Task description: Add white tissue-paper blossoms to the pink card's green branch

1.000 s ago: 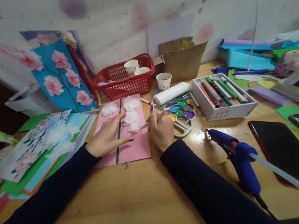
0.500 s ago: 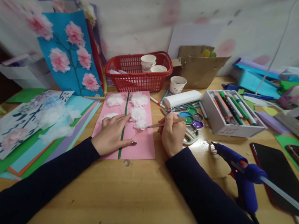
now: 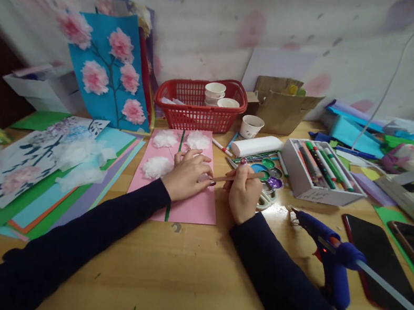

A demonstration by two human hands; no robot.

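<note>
A pink sheet of paper (image 3: pixel 197 212) lies on the table, with a green painted stem down its middle and white tissue-paper flowers (image 3: pixel 157 167) on both sides. Over the flowers right of the stem rests my left hand (image 3: pixel 190 173), its fingers apart and slightly curved, hiding most of them. My right hand (image 3: pixel 244 191) grips a slim wooden-handled paintbrush (image 3: pixel 222 178). The brush points left, and its tip is close to my left fingertips, partly hidden there. Just behind my right hand is a paint palette (image 3: pixel 274 182) with green and purple paint.
A red basket (image 3: pixel 197 118) with paper cups, a paper cup (image 3: pixel 252 126) and a box of markers (image 3: pixel 316 190) stand behind. To the right are a blue glue gun (image 3: pixel 336 263) and a phone (image 3: pixel 381 255). Coloured papers (image 3: pixel 38 205) and a blue flower picture (image 3: pixel 107 57) are left.
My left hand has moved right across the stem onto the right-hand flowers, uncovering the lower left one. My right hand still grips the brush. The camera view has shifted slightly.
</note>
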